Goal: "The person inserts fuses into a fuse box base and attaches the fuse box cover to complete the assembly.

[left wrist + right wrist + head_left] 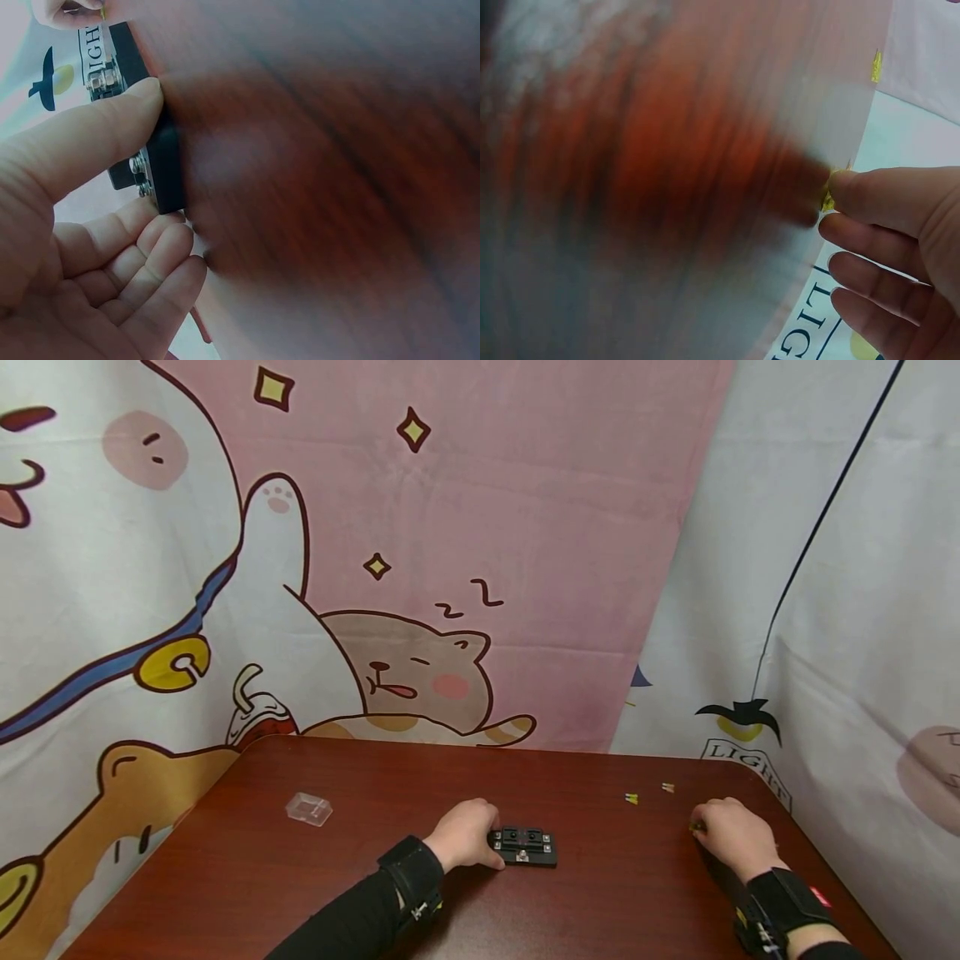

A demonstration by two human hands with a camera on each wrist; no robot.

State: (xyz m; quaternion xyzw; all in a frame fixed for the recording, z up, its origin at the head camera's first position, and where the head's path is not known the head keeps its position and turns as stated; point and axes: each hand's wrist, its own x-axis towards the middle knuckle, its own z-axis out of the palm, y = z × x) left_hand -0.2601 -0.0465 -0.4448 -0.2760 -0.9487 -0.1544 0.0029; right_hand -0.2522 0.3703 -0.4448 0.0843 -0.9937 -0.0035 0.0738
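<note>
The left hand grips the black block on the counter between thumb and fingers, parted by its width. Right of the block, the right hand pinches a yellow piece. Beyond the block: clear box leftward, two small pieces rightward.

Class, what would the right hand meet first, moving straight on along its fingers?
Probably the flat, reddish-brown, wood-look tabletop; whether the right hand touches it now is unclear.
</note>
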